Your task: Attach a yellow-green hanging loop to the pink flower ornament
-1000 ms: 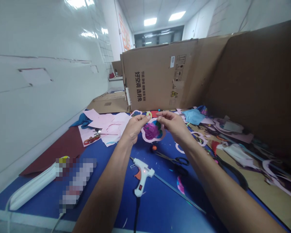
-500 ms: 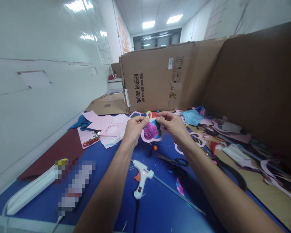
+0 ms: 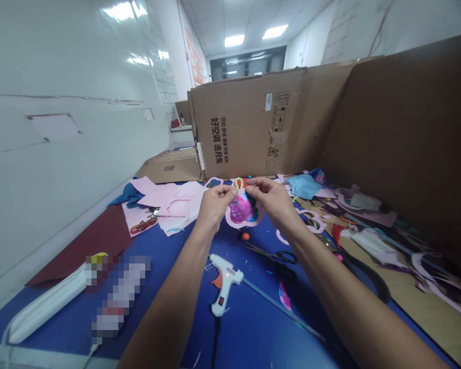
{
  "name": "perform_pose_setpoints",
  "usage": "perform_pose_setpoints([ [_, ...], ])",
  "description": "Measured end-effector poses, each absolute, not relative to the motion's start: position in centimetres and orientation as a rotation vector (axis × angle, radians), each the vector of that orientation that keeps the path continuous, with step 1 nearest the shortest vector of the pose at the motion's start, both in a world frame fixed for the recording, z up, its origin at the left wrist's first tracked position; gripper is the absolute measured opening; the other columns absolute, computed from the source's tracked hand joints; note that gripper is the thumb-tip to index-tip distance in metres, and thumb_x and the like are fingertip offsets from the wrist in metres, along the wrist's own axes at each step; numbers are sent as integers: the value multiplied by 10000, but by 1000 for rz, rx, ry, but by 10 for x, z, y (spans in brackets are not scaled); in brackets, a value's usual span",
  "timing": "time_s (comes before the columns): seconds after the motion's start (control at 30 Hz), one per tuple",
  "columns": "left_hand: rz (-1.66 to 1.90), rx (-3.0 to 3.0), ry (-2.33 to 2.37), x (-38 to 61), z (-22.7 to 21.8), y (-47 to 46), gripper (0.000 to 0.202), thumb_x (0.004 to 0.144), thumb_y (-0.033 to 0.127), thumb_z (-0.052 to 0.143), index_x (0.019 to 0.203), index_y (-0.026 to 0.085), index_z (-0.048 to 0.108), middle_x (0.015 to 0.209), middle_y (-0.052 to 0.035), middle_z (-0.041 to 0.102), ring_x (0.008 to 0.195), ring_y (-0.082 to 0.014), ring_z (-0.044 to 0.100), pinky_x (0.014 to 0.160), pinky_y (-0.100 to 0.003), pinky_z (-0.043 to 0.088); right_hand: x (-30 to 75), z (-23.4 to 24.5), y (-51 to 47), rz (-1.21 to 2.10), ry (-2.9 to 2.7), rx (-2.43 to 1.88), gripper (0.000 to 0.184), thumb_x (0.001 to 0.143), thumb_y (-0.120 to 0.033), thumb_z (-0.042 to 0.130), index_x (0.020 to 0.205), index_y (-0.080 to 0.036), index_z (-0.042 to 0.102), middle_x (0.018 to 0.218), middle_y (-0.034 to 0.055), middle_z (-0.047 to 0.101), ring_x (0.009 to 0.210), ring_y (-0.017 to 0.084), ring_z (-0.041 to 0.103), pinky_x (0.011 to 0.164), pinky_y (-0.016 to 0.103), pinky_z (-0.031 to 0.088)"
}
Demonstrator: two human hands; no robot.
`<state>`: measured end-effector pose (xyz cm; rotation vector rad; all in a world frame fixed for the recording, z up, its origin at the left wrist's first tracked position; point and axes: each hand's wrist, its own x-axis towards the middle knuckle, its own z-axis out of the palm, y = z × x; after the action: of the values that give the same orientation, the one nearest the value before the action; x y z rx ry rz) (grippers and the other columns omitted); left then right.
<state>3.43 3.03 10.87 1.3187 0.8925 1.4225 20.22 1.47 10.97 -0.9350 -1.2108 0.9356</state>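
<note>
Left hand (image 3: 215, 209) and right hand (image 3: 272, 201) both pinching, fingertips nearly meeting at the top edge of a pink-bordered paper cutout (image 3: 241, 210). Cutout held up off the blue table (image 3: 253, 333), near its far edge, so both sides stay free. Exact pinch point too small to tell. Hot glue gun (image 3: 223, 283) and scissors (image 3: 271, 255) lie just nearer, within reach. Cardboard panels (image 3: 249, 128) wall the far edge.
</note>
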Motion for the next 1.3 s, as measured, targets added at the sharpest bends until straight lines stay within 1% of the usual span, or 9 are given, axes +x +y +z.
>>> perform_pose_setpoints([
  [0.2, 1455, 1323, 925, 34, 109, 30, 238, 676, 351, 898, 784, 163, 802, 741, -28, 726, 701, -146, 611, 716, -282, 470, 203, 109, 16, 903, -1228, -1003, 349, 793, -490, 743, 982, -199, 779, 844, 33, 738, 708, 174, 595, 606, 291, 452],
  [0.3, 1436, 1332, 908, 34, 109, 31, 244, 672, 351, 901, 789, 162, 801, 740, -26, 725, 691, -144, 607, 706, -279, 467, 202, 109, 15, 885, -1275, -990, 374, 795, -519, 780, 977, -192, 777, 838, 41, 746, 708, 178, 611, 602, 291, 463],
  [0.57, 1469, 1312, 901, 30, 113, 31, 240, 666, 351, 910, 766, 167, 791, 740, -26, 723, 708, -145, 612, 725, -282, 474, 210, 110, 16, 786, -1154, -1088, 328, 853, -473, 711, 1023, -194, 740, 917, 60, 763, 704, 183, 653, 605, 305, 515],
  [0.77, 1480, 1310, 893, 25, 115, 33, 255, 671, 368, 914, 751, 170, 775, 744, -24, 705, 702, -140, 600, 728, -281, 468, 214, 106, 20, 696, -1210, -1096, 319, 892, -500, 680, 959, -194, 744, 673, 19, 675, 644, 194, 621, 627, 317, 485],
  [0.83, 1495, 1305, 890, 24, 115, 34, 246, 672, 365, 905, 745, 172, 772, 745, -22, 702, 702, -138, 595, 723, -278, 464, 214, 106, 20, 677, -1248, -1097, 300, 886, -480, 682, 976, -202, 747, 689, 17, 673, 666, 203, 623, 650, 327, 486],
  [0.93, 1523, 1279, 881, 23, 115, 35, 236, 670, 358, 900, 742, 175, 770, 739, -12, 693, 702, -133, 587, 724, -273, 460, 213, 109, 17, 645, -1339, -1077, 323, 921, -520, 645, 887, -213, 740, 744, 24, 668, 702, 199, 598, 664, 324, 465],
  [1.03, 1542, 1256, 852, 23, 115, 36, 244, 662, 357, 911, 743, 177, 768, 746, -6, 691, 713, -132, 591, 742, -274, 466, 209, 113, 12, 652, -1439, -1053, 415, 948, -588, 631, 780, -216, 708, 712, 15, 634, 678, 187, 547, 657, 324, 428],
  [1.2, 1546, 1268, 834, 25, 115, 35, 239, 683, 352, 915, 747, 179, 763, 752, -7, 695, 716, -133, 597, 749, -276, 478, 206, 113, 10, 647, -1482, -1014, 402, 914, -546, 687, 682, -218, 659, 660, 0, 597, 655, 175, 502, 660, 326, 391],
  [1.3, 1579, 1246, 855, 24, 116, 34, 252, 688, 335, 927, 838, 185, 791, 772, -5, 717, 730, -136, 619, 768, -277, 500, 207, 112, 11, 693, -1449, -1020, 402, 905, -547, 695, 673, -221, 655, 634, -13, 551, 624, 163, 459, 639, 322, 374],
])
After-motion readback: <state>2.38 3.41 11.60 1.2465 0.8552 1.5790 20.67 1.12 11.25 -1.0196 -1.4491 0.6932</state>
